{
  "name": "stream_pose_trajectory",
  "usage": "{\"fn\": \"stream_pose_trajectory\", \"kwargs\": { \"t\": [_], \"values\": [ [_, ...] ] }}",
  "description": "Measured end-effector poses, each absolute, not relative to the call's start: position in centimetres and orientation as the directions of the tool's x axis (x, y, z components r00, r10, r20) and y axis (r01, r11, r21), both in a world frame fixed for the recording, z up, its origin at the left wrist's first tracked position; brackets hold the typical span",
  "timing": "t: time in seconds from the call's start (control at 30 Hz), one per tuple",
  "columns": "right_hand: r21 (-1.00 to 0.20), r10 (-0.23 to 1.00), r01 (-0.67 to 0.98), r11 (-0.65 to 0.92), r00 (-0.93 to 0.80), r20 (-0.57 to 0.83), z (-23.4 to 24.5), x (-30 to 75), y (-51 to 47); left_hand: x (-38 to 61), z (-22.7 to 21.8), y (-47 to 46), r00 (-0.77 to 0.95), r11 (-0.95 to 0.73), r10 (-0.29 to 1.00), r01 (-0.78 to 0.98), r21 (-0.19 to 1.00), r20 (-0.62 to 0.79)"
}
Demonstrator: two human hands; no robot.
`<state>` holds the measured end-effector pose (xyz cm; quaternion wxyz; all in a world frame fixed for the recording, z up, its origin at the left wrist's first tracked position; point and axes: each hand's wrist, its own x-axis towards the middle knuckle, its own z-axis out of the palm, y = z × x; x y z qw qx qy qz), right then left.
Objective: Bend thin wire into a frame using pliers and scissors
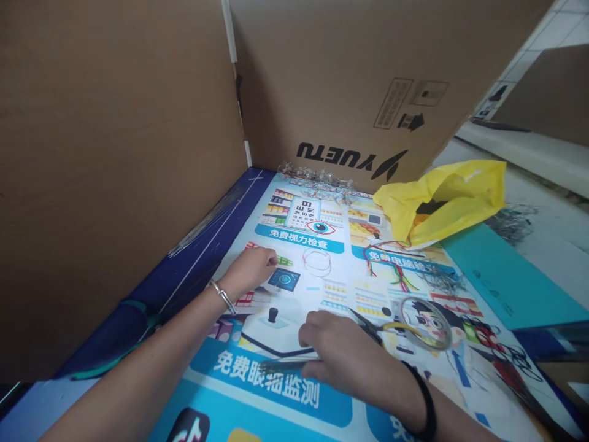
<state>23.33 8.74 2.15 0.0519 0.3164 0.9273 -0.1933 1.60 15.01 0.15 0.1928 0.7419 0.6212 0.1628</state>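
My left hand (257,267) is closed in a pinch above the printed sheet (294,307); what its fingertips hold, if anything, is too fine to make out. A silver bracelet circles that wrist. My right hand (338,347) is closed on a slim grey metal tool (280,366), which looks like tweezers and points left, blurred. Close beyond the right hand lie open scissors (368,325) with a yellow handle, overlapped by a clear tape roll (426,323). A thin loop of wire (316,262) rests on the sheet to the right of my left hand.
Tall cardboard panels (359,73) wall off the left and back. A yellow bag (442,196) stands open at back right. Coloured wires (391,267), tangled clear-and-silver pieces (317,176) and silver wire bits (444,279) lie about. Dark-handled tools (510,374) lie at right.
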Motion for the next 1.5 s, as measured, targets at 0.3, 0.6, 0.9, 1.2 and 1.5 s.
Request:
{"fn": "stream_pose_trajectory", "kwargs": {
  "t": [0.3,0.6,0.9,1.2,1.5],
  "values": [
    [-0.233,0.477,0.528,0.817,-0.845,-0.242,0.4,23.3,7.9,1.6,0.3,14.6,0.232,-0.205,0.972,0.918,0.339,-0.040],
    [-0.242,0.417,0.478,0.845,-0.870,-0.264,1.1,23.7,8.4,1.5,0.2,14.9,0.255,-0.224,0.966,0.914,0.340,-0.050],
    [-0.301,0.423,0.500,0.812,-0.860,-0.287,1.8,24.0,8.9,1.5,0.6,14.6,0.293,-0.247,0.953,0.896,0.370,-0.072],
    [-0.379,0.373,0.470,0.797,-0.877,-0.302,2.1,24.6,9.4,1.0,3.9,13.9,0.255,-0.214,0.966,0.871,0.442,-0.036],
    [-0.556,0.455,0.518,0.650,-0.851,-0.262,3.1,25.0,10.9,3.4,5.2,11.2,0.472,-0.268,0.873,0.674,0.689,-0.121]
  ]
}}
